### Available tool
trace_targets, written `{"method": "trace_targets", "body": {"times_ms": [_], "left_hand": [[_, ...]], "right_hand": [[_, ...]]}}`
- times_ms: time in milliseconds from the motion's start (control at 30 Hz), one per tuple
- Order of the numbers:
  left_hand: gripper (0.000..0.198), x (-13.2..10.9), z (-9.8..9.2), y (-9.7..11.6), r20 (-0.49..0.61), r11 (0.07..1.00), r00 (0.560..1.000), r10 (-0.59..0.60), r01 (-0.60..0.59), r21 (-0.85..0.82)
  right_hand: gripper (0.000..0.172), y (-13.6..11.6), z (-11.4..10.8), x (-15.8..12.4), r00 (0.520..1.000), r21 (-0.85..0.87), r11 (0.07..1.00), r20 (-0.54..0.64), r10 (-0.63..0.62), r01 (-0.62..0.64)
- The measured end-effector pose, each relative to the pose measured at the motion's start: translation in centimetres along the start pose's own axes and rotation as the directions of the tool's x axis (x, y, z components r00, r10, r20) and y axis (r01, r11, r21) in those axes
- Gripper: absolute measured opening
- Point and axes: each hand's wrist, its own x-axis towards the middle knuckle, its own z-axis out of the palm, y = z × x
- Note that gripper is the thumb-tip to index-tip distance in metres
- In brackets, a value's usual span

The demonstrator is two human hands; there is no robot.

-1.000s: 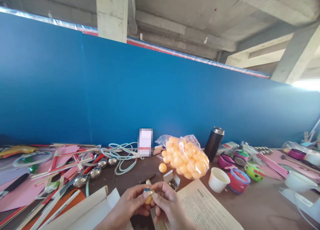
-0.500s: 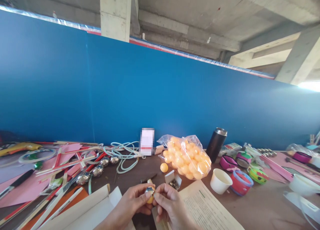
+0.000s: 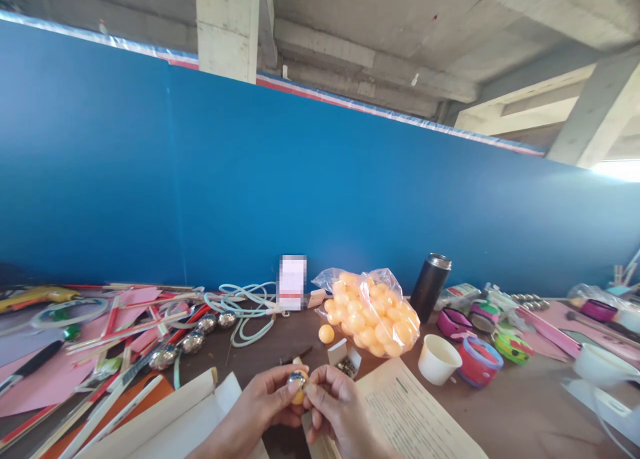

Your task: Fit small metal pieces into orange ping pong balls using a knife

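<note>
Low in the middle, my left hand (image 3: 270, 400) is closed around an orange ball (image 3: 299, 398) whose upper part is covered in shiny silver. My right hand (image 3: 334, 400) is in a pinch at the ball's right side, thumb and index fingertip against its edge. Anything tiny between those fingertips is too small to make out. Just beyond the hands stands a small open white box (image 3: 345, 360) with dark little pieces inside. A loose orange ball (image 3: 327, 334) lies near a clear plastic bag (image 3: 373, 316) full of the same balls.
To the right are a black flask (image 3: 431, 287), a cream paper cup (image 3: 439, 359) and several colourful tape rolls. A printed sheet (image 3: 420, 412) lies by my right hand. On the left are silver balls (image 3: 193, 341), pale tubing (image 3: 245, 306), sticks and pink paper. A blue partition stands behind.
The view has shifted very slightly. Both hands stay on the silver-topped ball in nearly the same pose.
</note>
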Motion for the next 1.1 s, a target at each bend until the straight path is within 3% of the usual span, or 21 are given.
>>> {"method": "trace_targets", "body": {"times_ms": [367, 833, 1100], "left_hand": [[0.042, 0.1, -0.1, -0.3, -0.012, 1.000, 1.000, 0.012, -0.013, -0.026], [0.047, 0.6, -0.2, -0.6, -0.088, 0.998, 0.996, 0.033, -0.037, -0.046], [0.044, 0.1, 0.1, 0.2, -0.077, 0.993, 0.996, 0.051, -0.058, -0.098]], "right_hand": [[0.033, -0.3, 0.2, 0.0, 1.000, 0.062, 0.998, 0.007, 0.003, -0.004], [0.032, 0.3, 0.3, -0.5, 0.981, -0.353, 0.922, -0.049, -0.187, 0.158], [0.032, -0.8, 0.5, -0.8, 0.989, -0.228, 0.963, 0.000, -0.148, 0.144]]}}
